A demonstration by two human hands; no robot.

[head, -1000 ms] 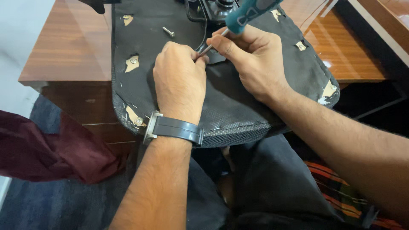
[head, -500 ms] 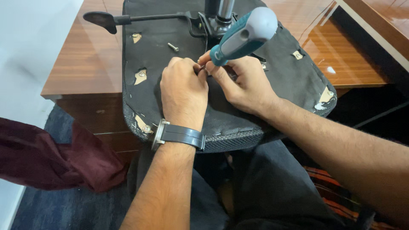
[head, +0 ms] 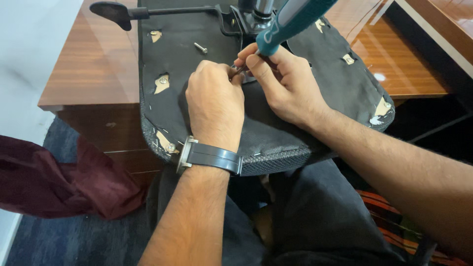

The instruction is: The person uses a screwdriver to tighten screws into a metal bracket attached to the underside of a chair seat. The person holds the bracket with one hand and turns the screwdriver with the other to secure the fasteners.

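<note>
Both hands have shifted a little toward the middle of the seat since the frame half a second back, and the screwdriver handle now leans further away from the person, its top cut off by the picture's edge. Right hand (head: 288, 88) is clenched around the teal screwdriver (head: 290, 22), gripping it low on the handle, with the thumb and first finger pinched near the shaft. Left hand (head: 214, 101) lies knuckles-up just beside it, fingers curled down at the tool's tip; whether it holds anything there is hidden by the fingers. A dark wristwatch (head: 209, 156) sits on the left wrist. Under both hands is the upturned black chair seat (head: 276, 133), resting on a wooden desk (head: 93, 64). Beyond the left hand's knuckles lies 1 loose screw (head: 200, 48) on the seat. Farther off, past that screw, a black lever (head: 118, 12) sticks out sideways. Just beyond the right hand stands the metal column (head: 256, 7) of the chair. Down and to the outer side of the left forearm, a maroon cloth (head: 59, 182) lies on the floor.
</note>
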